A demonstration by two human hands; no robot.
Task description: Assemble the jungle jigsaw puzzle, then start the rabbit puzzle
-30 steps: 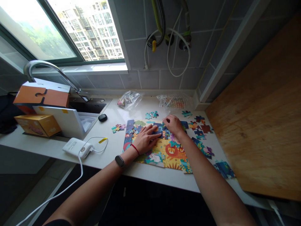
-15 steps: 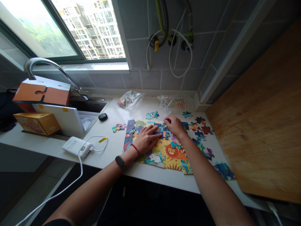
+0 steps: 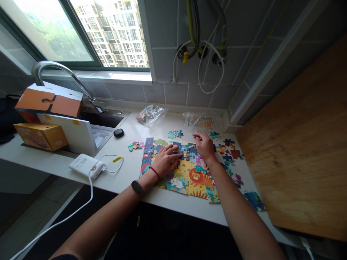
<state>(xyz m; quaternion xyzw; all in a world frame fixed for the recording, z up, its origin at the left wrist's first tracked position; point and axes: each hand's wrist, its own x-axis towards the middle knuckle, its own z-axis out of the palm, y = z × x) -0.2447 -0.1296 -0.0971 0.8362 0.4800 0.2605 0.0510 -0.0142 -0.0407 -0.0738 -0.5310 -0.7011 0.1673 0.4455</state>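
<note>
Watching the part-joined puzzle (image 3: 189, 166), on the counter (image 3: 130, 168) left of the wooden board (image 3: 298, 162). Our left hand (image 3: 166, 160) lies on it, fingers slightly spread; pushing sideways could pop joints. Our right hand (image 3: 205, 146) is curled, closer to the board; we can't tell whether it's pinching anything. Loose pieces (image 3: 235, 154) sit between puzzle and board; if we reach across low, we'd likely scatter them.
</note>
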